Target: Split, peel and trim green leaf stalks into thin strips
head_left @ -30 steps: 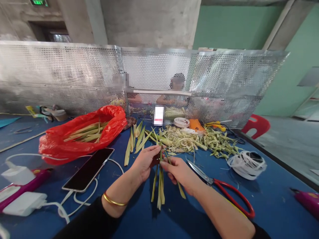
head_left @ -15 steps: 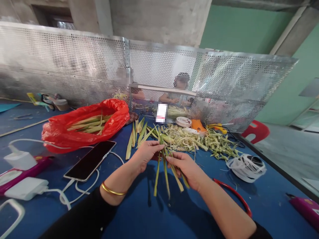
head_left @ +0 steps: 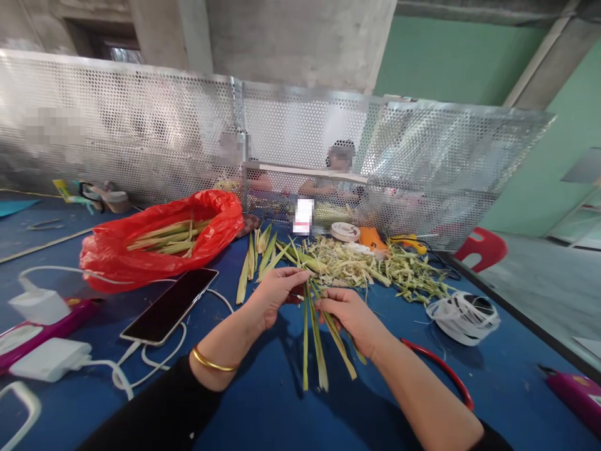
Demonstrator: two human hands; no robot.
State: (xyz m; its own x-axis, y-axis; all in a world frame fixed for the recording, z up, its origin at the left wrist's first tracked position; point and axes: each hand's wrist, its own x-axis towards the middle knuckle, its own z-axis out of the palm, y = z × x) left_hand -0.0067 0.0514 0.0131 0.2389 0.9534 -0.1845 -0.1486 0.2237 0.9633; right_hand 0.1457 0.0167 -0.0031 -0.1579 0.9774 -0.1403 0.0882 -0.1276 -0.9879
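Several narrow green leaf strips [head_left: 319, 351] hang between my hands above the blue table, their loose ends fanned toward me. My left hand [head_left: 280, 293] pinches them at their upper ends, thumb against fingers. Close beside it, my right hand [head_left: 346, 311] has its thumb and fingers closed on strips on the right side of the bunch. Just beyond my hands lie loose husk-like leaves [head_left: 263, 254] and a heap of shredded pale strips [head_left: 350, 260]. Where the strips cross at my fingertips is partly hidden.
A red plastic bag [head_left: 113, 250] of leaves stands at left, behind a phone [head_left: 171, 307] with white cables. At right are a roll of white strip [head_left: 464, 318] and a red curved handle [head_left: 441, 366]. A perforated metal screen [head_left: 300, 125] runs along the back; people sit behind it.
The hanging strips have swung slightly right and reach lower toward me. Both hands keep nearly the same place, with the fingers shifted a little on the bunch.
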